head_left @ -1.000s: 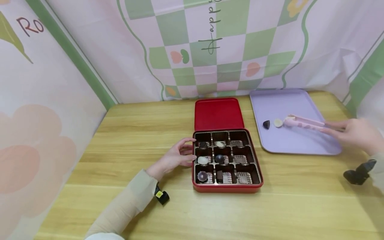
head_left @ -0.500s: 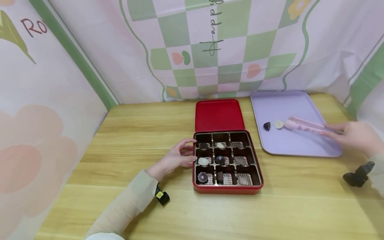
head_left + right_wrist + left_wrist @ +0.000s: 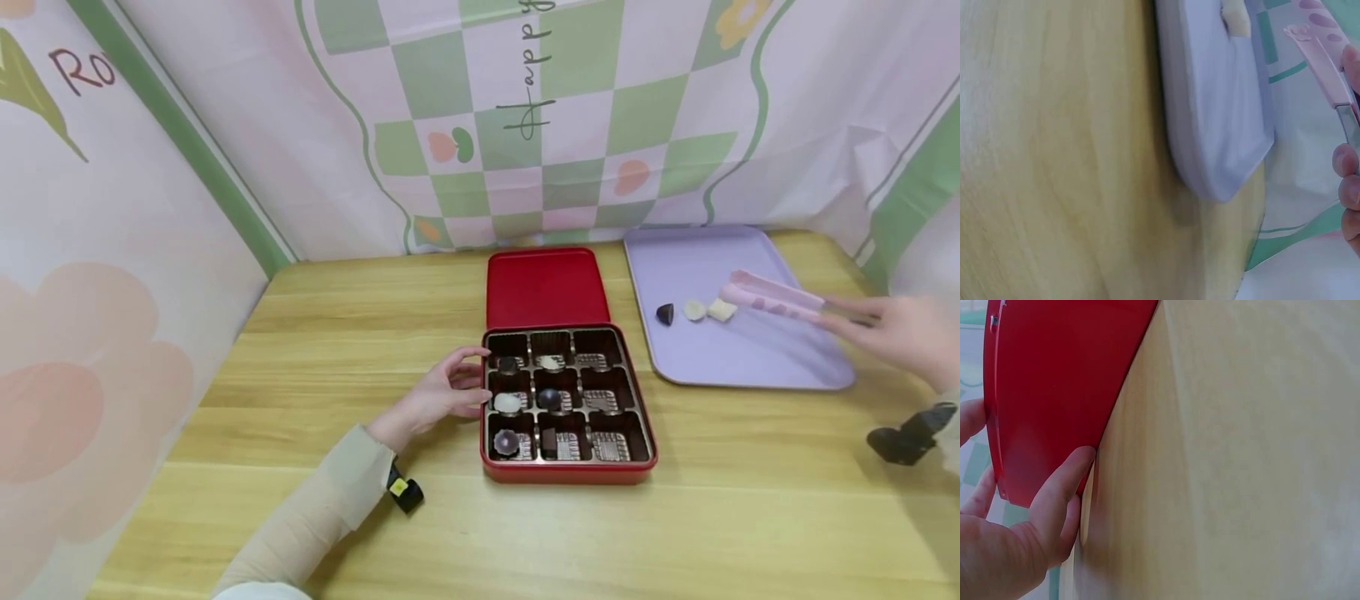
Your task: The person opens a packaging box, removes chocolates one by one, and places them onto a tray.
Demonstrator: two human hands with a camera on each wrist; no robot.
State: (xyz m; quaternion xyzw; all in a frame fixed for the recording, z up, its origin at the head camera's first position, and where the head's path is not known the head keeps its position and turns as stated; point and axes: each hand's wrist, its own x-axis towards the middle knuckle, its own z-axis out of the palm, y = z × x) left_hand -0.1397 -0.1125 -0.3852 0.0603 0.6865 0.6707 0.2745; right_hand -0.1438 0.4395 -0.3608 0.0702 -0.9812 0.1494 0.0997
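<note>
A red chocolate box (image 3: 567, 473) lies open, its lid (image 3: 545, 286) flat behind it. Chocolates fill its left and middle columns; the right column's cups hold none. My left hand (image 3: 453, 387) rests against the box's left wall, and its fingers (image 3: 1063, 484) touch the red side (image 3: 1054, 394). My right hand (image 3: 851, 321) grips pink tongs (image 3: 772, 297), which are raised a little over the purple tray (image 3: 750, 358) with nothing between their tips. Below the tips lie a dark piece (image 3: 664, 313), a white round piece (image 3: 694, 310) and a pale square piece (image 3: 722, 309). The right wrist view shows the tongs (image 3: 1322, 62), the tray (image 3: 1210, 125) and a pale piece (image 3: 1235, 19).
The box and tray sit on a wooden table (image 3: 375, 333). Patterned fabric walls (image 3: 525, 125) close in the back and both sides. A black wrist camera (image 3: 405, 493) sits under my left sleeve, and another (image 3: 907, 435) under my right wrist.
The tongs have lifted up and back to the right, leaving a pale square piece on the tray beside the white one. My left hand has stayed at the box.
</note>
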